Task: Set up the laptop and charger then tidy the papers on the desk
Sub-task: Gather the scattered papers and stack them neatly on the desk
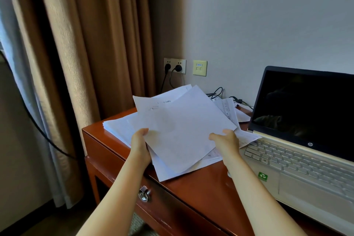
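Observation:
I hold a loose stack of white papers (pixel 182 128) above the left part of the wooden desk (pixel 201 184). My left hand (pixel 139 145) grips its left edge, thumb on top. My right hand (pixel 226 140) grips its right edge. More sheets (pixel 118 126) lie flat under the stack, and a few printed sheets (pixel 229 109) sit behind it. An open laptop (pixel 298 149) with a dark screen stands on the right side of the desk. Black charger cables (pixel 217 92) lie by the wall behind the papers.
Two black plugs sit in a wall socket (pixel 174 65) above the desk's back left corner, next to a data port plate (pixel 200 68). Brown curtains (pixel 92 44) hang at the left. A drawer with a metal pull (pixel 144 194) faces me.

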Tool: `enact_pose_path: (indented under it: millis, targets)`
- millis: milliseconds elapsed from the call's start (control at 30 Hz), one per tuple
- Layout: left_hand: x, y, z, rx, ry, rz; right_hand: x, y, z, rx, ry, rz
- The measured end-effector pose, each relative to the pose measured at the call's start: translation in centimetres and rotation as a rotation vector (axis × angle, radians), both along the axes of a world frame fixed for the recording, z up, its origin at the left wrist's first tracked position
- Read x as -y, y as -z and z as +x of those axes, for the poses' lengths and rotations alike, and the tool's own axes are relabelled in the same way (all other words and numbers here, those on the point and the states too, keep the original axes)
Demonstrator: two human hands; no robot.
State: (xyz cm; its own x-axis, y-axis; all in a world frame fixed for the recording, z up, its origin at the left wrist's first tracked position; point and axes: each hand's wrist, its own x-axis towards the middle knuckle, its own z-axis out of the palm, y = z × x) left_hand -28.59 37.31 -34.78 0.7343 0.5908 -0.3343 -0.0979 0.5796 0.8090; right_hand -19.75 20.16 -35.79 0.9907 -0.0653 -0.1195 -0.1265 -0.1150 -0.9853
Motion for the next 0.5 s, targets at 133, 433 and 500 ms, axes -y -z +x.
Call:
enact_pose_path:
  millis: [133,433,500]
  targets:
    - [0.35,-0.33,-0.22,0.036,-0.018,-0.01,-0.23,-0.27,0.02,0.023,0.04,0.066]
    - [0.41,-0.58,-0.5,0.013,-0.053,-0.024,-0.55,-0.41,-0.68,-0.182,0.031,0.634]
    - [0.53,-0.75,-0.45,-0.01,-0.051,-0.005,-0.61,-0.37,-0.76,-0.259,-0.009,0.674]
